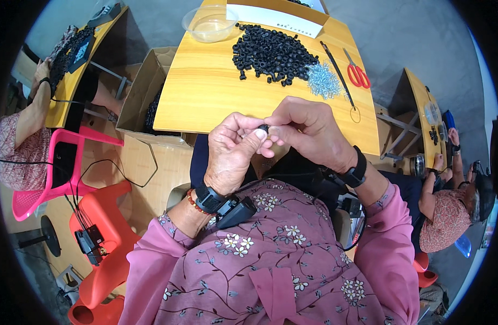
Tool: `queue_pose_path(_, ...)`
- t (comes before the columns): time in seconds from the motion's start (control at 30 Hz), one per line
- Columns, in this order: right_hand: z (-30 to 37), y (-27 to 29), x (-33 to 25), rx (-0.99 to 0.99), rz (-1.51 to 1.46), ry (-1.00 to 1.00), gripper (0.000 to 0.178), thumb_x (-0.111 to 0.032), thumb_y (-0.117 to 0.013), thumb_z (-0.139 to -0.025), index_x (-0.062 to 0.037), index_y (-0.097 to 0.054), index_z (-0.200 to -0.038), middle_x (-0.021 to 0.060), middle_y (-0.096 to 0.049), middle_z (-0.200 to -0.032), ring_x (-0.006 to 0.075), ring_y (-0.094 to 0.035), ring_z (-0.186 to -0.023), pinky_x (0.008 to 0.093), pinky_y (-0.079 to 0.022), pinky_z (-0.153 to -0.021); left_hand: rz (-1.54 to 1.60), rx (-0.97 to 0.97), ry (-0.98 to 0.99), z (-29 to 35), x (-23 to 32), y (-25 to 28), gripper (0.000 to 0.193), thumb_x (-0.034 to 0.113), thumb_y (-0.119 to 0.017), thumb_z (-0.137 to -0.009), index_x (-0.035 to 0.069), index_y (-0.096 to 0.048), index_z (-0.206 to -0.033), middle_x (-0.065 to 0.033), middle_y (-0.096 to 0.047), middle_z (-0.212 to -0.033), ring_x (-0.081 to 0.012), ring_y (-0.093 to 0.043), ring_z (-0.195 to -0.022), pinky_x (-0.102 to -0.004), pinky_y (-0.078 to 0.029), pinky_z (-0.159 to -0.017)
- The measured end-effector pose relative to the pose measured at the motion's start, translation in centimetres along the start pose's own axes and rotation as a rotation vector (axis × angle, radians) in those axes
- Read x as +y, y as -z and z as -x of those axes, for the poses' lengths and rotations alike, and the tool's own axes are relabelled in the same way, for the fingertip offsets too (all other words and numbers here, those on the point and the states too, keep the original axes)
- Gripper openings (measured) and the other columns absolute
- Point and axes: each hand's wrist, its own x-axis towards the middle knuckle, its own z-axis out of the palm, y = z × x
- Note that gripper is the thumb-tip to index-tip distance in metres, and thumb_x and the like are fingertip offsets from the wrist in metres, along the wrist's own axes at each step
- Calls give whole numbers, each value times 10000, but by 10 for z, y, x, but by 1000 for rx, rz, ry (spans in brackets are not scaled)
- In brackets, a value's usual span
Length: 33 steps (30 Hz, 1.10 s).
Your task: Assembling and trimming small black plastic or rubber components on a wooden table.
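Observation:
Just off the near edge of the wooden table (205,103), my left hand (232,146) pinches a small black round part (264,129) between thumb and fingers. My right hand (314,130) meets it there, its thumb and forefinger closed at the part's side; whatever small thing they may hold is hidden. Beyond my hands lies a heap of small black round parts (270,54). At the heap's right sits a pile of tiny silvery-blue pieces (323,81), too small to name.
Red-handled scissors (358,73) and a thin black rod with a wire loop (338,70) lie at the right. A clear bowl (210,26) and a white box (276,19) stand at the back. A cardboard box (146,103) is left of the table. Two people sit at side tables.

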Motion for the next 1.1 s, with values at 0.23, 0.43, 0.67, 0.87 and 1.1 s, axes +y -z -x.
queue_pose_path(0.23,-2,3,-1,-26,-283,-190,69,25,-671,-837,41,-658,-904,41,-650,-795,64,-616,-731,219,-496,-638,57,-30,24,-1,3,-1,84,2,-586,-958,-26,-561,-1034,-149,-690,-928,-186,-705,-855,-265,-601,-705)
queue_pose_path(0.43,-2,2,-3,16,-260,-190,61,4,-690,-835,31,-652,-875,37,-647,-788,65,-607,-718,220,-488,-629,73,-50,-6,-4,2,2,106,8,-595,-955,-29,-568,-1051,-160,-696,-932,-188,-709,-848,-281,-602,-723)
queue_pose_path(0.67,-3,0,-8,43,31,19,104,-8,-708,-809,-2,-604,-806,67,-596,-725,134,-574,-647,272,-450,-576,70,-55,-35,-3,-2,6,111,7,-612,-945,-7,-592,-1053,-128,-686,-916,-164,-700,-846,-293,-617,-736)
queue_pose_path(0.87,-2,-4,-6,34,2,22,107,-3,-696,-817,-2,-591,-792,68,-581,-722,146,-572,-656,275,-442,-581,19,-2,-87,1,-3,1,120,-2,-618,-941,-29,-572,-1049,-137,-693,-910,-147,-699,-806,-266,-602,-720)
queue_pose_path(1.1,3,-12,6,47,-333,-132,26,-7,-651,-878,17,-643,-869,19,-575,-737,78,-551,-679,255,-449,-590,-93,-42,-123,-2,-4,5,119,15,-624,-939,-12,-577,-1045,-140,-689,-939,-166,-700,-819,-286,-612,-713)
